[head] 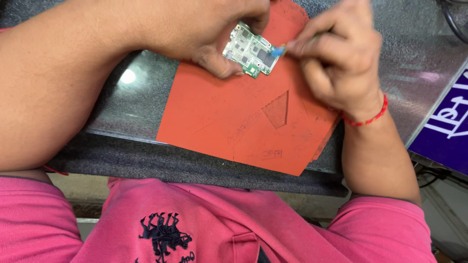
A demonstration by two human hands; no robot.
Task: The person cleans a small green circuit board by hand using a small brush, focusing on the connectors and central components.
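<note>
My left hand (204, 29) holds a small green circuit board (251, 50) with grey chips, tilted above an orange mat (229, 122). My right hand (336, 58) pinches a thin tool with a blue tip (279, 50) that touches the board's right edge. A red thread band (370, 117) circles my right wrist. Most of the tool is hidden inside my fingers.
The orange mat, with a cut triangular flap (278, 109), lies on a dark glass-topped counter (126, 107). A blue sign panel (446, 124) sits at the right edge. Black cables (456, 19) run at the top right. My pink shirt (195, 224) fills the bottom.
</note>
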